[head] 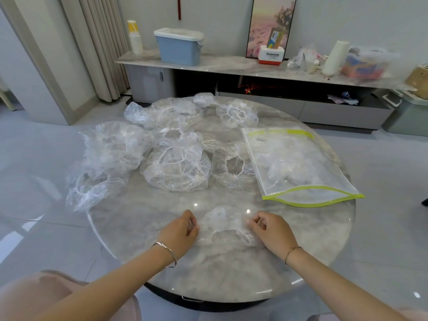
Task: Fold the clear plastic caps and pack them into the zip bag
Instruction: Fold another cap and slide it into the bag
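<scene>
While the zip bag [303,165] lies open-mouthed, left hand [179,230] and right hand [273,230] each pinch one clear cap [223,224] by opposite edges.

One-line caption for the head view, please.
The left hand and right hand pinch opposite edges of one clear plastic cap on the marble table, loose caps and zip bag beyond.

"Panasonic" on red-and-white box [271,55]

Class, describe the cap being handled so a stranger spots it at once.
On the round marble table, look to the near edge. The clear cap there is pinched at its sides by the left hand and right hand, apart from the heap of caps farther back.
</scene>
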Tool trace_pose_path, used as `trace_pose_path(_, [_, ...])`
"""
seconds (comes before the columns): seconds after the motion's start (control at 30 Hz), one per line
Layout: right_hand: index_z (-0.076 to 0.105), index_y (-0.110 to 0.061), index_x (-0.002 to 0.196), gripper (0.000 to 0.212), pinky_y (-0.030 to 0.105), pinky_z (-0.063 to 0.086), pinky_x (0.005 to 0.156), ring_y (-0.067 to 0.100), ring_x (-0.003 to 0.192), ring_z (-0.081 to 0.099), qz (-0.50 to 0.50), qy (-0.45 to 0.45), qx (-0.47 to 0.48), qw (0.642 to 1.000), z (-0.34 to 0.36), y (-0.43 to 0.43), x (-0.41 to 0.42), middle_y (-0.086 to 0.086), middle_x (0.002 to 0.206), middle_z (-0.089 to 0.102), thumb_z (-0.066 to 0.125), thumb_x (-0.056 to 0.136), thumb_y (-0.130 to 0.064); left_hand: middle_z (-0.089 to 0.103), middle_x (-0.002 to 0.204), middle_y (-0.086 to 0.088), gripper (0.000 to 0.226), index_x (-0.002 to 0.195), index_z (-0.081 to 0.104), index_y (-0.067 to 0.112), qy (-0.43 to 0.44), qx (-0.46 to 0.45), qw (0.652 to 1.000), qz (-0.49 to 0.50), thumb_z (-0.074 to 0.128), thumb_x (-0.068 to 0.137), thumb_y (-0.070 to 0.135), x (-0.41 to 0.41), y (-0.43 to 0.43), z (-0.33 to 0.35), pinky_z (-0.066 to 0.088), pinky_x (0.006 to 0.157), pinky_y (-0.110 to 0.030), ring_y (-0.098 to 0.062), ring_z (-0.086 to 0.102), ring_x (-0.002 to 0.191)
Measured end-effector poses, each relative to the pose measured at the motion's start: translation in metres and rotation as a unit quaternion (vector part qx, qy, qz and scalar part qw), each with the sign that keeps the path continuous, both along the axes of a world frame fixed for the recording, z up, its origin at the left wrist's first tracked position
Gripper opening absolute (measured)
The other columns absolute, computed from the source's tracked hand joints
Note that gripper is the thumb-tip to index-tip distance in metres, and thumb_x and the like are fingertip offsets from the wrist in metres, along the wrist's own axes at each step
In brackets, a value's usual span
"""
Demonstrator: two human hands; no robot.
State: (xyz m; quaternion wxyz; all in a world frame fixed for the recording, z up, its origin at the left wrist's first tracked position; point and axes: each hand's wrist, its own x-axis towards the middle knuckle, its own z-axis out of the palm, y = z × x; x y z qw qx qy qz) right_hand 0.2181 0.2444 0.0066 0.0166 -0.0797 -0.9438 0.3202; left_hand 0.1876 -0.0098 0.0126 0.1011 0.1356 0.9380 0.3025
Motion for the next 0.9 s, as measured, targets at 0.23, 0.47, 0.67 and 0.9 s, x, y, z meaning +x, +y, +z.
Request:
trace_pose_path(0.23, [0.059,-0.014,0.122,0.040,0.025,0.032,0.098,0.012,0.116,0.047,0.128,0.246,0.131,0.952,0.005,-0.024,0.010,-0.001,0.127,0.057,0.038,0.096,-0.037,0.019,0.156,0.003,0.064,0.148,0.024,0.022,0.234,-0.101,0.932,-0.258,0.028,0.095,0.058,0.006,0.003,-0.011,0.010,0.117,-0.034,-0.016,0.015,0.143])
trace_pose_path(0.47, [0.057,-0.018,0.131,0.063,0.031,0.013,0.112,0.012,0.125,0.051,0.239,0.121,0.301,0.915,-0.026,-0.024,0.017,-0.005,0.133,0.057,0.012,0.100,-0.051,-0.007,0.156,0.006,0.074,0.149,-0.005,0.021,0.143,-0.172,0.941,-0.255,0.013,0.087,0.055,0.005,0.000,-0.021,-0.005,0.116,-0.025,-0.013,-0.004,0.145])
trace_pose_path(0.67, [0.054,-0.016,0.131,0.059,0.038,0.021,0.110,0.018,0.130,0.041,0.261,0.211,0.304,0.892,-0.025,-0.029,0.016,0.000,0.136,0.054,0.042,0.087,-0.053,0.070,0.087,0.009,0.058,0.097,0.070,0.018,0.212,-0.183,0.927,-0.251,0.085,0.041,0.024,-0.004,0.005,-0.017,0.049,0.054,-0.016,-0.011,0.065,0.071])
trace_pose_path(0.9, [0.070,-0.016,0.082,0.022,0.025,0.038,0.091,0.015,0.076,0.060,0.280,0.304,0.224,0.883,-0.023,-0.033,0.020,-0.005,0.080,0.066,0.050,0.076,-0.011,0.057,0.104,0.008,0.060,0.121,0.047,0.024,0.265,-0.127,0.916,-0.272,0.050,0.073,0.060,0.009,0.019,-0.005,0.050,0.069,-0.021,-0.009,0.057,0.086])
